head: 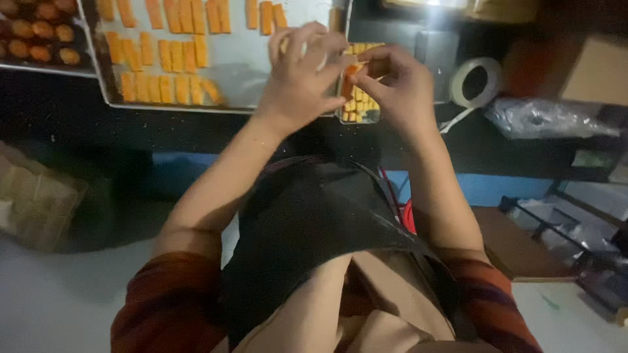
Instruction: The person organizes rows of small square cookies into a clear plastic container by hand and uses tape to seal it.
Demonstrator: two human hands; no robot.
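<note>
Head view, looking down past a dark apron and striped sleeves to a dark bench (98,124).

Left hand (302,75) and right hand (399,85) meet above the bench's middle, fingertips together. Between them, one small orange pastry stick (348,77), pinched by the thumb and fingers of both hands; each hand is closed on it. The left hand's other fingers are curled and lifted above the pinch (blur makes the exact finger count hard to read).

Directly under the hands, a small clear container (361,108) packed with the same orange sticks in tight rows; the held stick hangs just above its top edge, partly hidden by the left hand.

To the left of the hands, a large pale baking tray (239,62) carrying loose rows of orange sticks (167,55), with bare sheet toward its right side. The left hand overlaps the tray's right edge.

Far upper left, a second tray (46,65) holds round brown pastries.

Right of the hands, a roll of pale tape (476,82) lies on the bench, a loose end trailing toward the right wrist. Beyond it, a crumpled clear plastic bag (546,117) and a cardboard box (598,72).
</note>
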